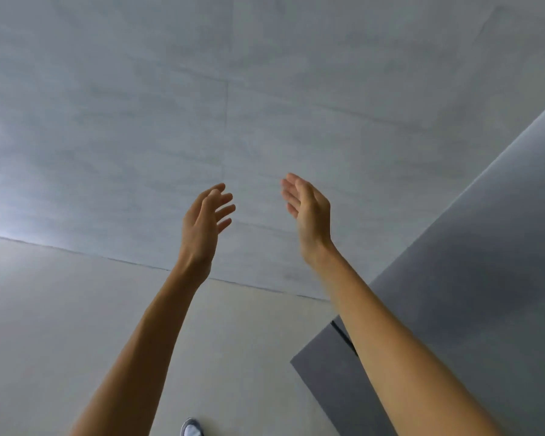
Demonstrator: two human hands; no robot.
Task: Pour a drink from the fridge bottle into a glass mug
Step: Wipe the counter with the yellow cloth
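Both my arms reach forward in front of a pale grey wall. My left hand (pixel 205 220) is raised with relaxed, slightly spread fingers and holds nothing. My right hand (pixel 307 209) is held up beside it, palm turned inward, fingers straight and together, also holding nothing. The two hands are apart, with a gap between them. No bottle, mug or open fridge shows in the head view.
A dark grey flat panel (pixel 472 278) with a narrow vertical seam fills the right side, close to my right forearm. The light floor (pixel 76 325) meets the grey wall (pixel 265 89) along a slanted line. A shoe tip (pixel 192 428) shows at the bottom edge.
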